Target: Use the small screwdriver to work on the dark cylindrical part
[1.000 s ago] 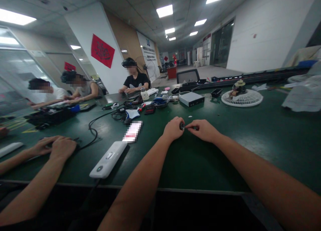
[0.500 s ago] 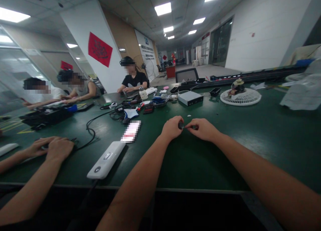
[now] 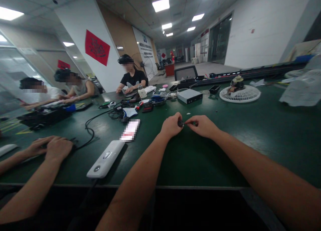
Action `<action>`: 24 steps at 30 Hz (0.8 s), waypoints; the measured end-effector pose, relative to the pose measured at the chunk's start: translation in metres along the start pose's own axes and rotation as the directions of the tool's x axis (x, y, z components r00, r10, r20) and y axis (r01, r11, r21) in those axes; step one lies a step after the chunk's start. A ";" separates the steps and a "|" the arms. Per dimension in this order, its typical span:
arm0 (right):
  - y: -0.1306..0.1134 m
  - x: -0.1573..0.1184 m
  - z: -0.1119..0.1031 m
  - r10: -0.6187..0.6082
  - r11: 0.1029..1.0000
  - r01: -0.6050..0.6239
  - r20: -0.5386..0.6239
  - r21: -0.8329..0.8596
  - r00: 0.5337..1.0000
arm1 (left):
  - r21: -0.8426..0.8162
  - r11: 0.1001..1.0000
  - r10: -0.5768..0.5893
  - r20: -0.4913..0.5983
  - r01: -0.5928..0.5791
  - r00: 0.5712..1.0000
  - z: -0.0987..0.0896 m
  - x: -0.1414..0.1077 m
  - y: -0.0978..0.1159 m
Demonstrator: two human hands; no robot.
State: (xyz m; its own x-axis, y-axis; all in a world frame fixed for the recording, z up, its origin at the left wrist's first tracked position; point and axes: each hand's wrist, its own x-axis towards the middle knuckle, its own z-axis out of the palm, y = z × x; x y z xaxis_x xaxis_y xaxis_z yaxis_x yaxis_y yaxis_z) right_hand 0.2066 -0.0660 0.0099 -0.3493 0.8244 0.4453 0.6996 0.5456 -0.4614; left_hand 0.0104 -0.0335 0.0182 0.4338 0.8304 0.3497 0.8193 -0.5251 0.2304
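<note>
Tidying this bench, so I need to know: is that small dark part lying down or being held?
Held: the small dark part is at the left hand's fingers, raised above the green bench.

A small dark cylindrical part (image 3: 180, 123), its details too small to make out, is pinched in the left hand (image 3: 172, 126) above a green workbench (image 3: 213, 164), its far side just touching the pinched fingertips of the right hand (image 3: 202, 126).
</note>
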 end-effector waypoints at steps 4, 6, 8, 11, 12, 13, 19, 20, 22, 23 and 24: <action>0.003 0.001 0.001 0.075 0.996 -0.073 0.033 -0.050 0.997 | 0.011 1.000 0.007 0.008 -0.007 1.000 0.000 0.000 0.001; 0.004 0.001 0.002 0.082 0.996 -0.079 0.069 -0.038 0.994 | 0.011 1.000 0.000 0.018 0.000 1.000 -0.001 0.000 0.002; 0.004 0.001 0.002 0.059 0.998 -0.061 0.073 0.027 0.996 | 0.007 1.000 -0.009 0.020 0.009 1.000 -0.001 0.000 0.002; 0.005 0.002 0.003 0.059 0.992 -0.061 0.023 0.110 0.998 | -0.004 1.000 -0.004 0.004 0.004 1.000 -0.001 0.000 0.002; 0.005 0.002 0.003 0.076 0.992 -0.076 0.013 0.105 0.997 | -0.005 1.000 0.001 0.000 -0.001 1.000 -0.001 0.001 0.002; 0.006 0.002 0.003 0.097 0.992 -0.097 0.012 0.084 0.995 | -0.003 1.000 0.008 -0.003 -0.008 1.000 0.000 0.001 0.001; 0.009 0.003 0.007 0.088 0.977 -0.101 0.080 0.186 0.993 | -0.005 1.000 0.016 -0.014 -0.016 1.000 0.001 0.001 0.001; 0.010 0.004 0.008 0.086 0.970 -0.099 0.066 0.221 0.994 | -0.010 1.000 0.013 -0.015 -0.013 1.000 0.000 0.001 0.002; 0.010 0.004 0.009 0.108 0.968 -0.112 0.029 0.224 0.994 | -0.017 1.000 0.012 -0.010 -0.012 1.000 0.000 0.001 0.003; 0.010 0.005 0.009 0.122 0.973 -0.123 0.016 0.194 0.992 | -0.017 1.000 0.014 -0.004 -0.014 1.000 0.000 0.001 0.003; 0.009 0.004 0.008 0.135 0.979 -0.136 0.015 0.153 0.991 | -0.014 1.000 0.015 0.004 -0.015 1.000 0.000 0.001 0.003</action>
State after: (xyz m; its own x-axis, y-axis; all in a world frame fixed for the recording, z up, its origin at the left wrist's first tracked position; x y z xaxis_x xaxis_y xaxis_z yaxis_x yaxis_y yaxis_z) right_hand 0.2061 -0.0561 0.0014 -0.2605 0.8928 0.3674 0.6371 0.4449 -0.6294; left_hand 0.0137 -0.0341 0.0192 0.4473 0.8231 0.3498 0.8074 -0.5399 0.2379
